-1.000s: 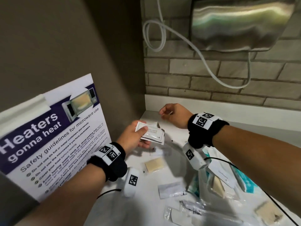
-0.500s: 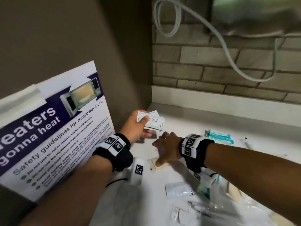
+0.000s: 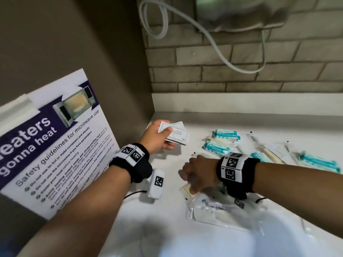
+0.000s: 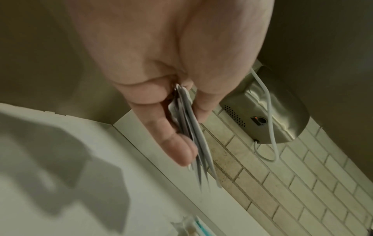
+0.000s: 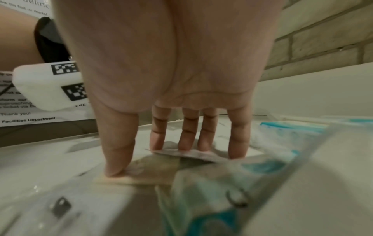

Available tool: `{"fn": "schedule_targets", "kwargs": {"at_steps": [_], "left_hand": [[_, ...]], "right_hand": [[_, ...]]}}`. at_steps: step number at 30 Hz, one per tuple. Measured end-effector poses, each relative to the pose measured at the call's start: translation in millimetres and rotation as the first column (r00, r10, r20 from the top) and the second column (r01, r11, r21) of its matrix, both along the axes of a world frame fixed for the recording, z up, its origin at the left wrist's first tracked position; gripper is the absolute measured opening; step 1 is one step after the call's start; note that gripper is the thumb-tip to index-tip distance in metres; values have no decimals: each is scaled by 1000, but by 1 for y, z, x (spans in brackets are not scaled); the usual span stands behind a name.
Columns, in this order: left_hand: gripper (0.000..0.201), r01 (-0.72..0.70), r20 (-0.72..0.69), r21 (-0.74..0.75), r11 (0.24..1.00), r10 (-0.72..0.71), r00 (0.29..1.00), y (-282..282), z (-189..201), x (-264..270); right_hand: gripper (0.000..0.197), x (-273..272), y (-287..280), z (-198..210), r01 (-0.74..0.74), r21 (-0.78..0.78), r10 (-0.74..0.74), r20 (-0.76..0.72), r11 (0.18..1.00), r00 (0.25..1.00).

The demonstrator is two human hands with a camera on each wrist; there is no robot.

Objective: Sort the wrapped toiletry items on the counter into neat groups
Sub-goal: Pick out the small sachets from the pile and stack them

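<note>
Since a second ago the right hand (image 3: 199, 175) has swung down from the back corner onto the tabletop (image 3: 130, 229) and now sits low over a flat packet; the left hand (image 3: 157, 138) has stayed raised near the corner with its sachets (image 3: 176, 133).

Left hand: thumb on top and fingers beneath pinch a small stack of thin white sachets, held clear of the tabletop. From the left wrist view the stack (image 4: 193, 143) shows edge-on, several layers fanned between thumb and fingers.

Right hand: palm down, fingers (image 5: 185, 135) nearly straight and slightly spread. Three fingertips touch the far edge of a grey-white sachet (image 5: 187, 154). The thumb presses on a tan packet (image 5: 153, 174) lying just nearer the wrist. Nothing is lifted or pinched yet.

The grey-white sachet lies flat directly under the right fingertips, its long side running across the fingers, left to right. The right hand is much the nearer; the left hand waits well apart, up and to the left. A likely next move is to close fingers and thumb on the sachet and carry it to the left hand's stack.

Teal packets (image 3: 225, 135) and clear wrappers (image 3: 213, 206) lie to the right and in front
</note>
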State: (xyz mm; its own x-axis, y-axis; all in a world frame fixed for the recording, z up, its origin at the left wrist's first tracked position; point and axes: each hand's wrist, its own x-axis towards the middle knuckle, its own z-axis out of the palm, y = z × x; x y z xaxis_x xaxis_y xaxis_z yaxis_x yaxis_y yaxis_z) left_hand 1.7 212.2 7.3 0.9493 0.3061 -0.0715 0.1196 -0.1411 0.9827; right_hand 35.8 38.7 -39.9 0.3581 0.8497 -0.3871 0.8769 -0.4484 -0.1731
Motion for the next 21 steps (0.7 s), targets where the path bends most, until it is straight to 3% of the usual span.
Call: {"fn": "schedule_targets", "kwargs": {"at_steps": [4,9,12,14,17,18,19,21], "left_hand": [[19,30,-21,10,999,-30,999,-1,-5,-5],[20,40,-34,30,999,-39,999,-1,-8,-8],[17,60,-29,48,997,-59,998,1,-11,-8],[17,81,-34,77,994,-79,996,1,-14,-11],[19,150,-61,160,976,-142,988,-1,-18,-17],[19,189,-69,192,963,-179,981,-3,-19,-19],[20,225,-78,222,949,-213,974,-5,-20,-21],[22,281,-100,284,917,-263,960,-4,-22,-24]], "right_hand": [[32,3,-22,5,73,32,-70,-98,997,993],[38,10,-31,21,147,-85,-160,-183,985,970],[50,20,-17,48,305,110,-308,13,946,951],[48,30,-5,61,392,312,-417,18,866,909],[105,37,8,63,435,336,-446,-46,836,894],[114,36,11,60,439,298,-440,-66,848,895],[112,34,16,58,440,259,-432,-89,860,897],[81,32,25,52,404,167,-398,-68,899,915]]}}
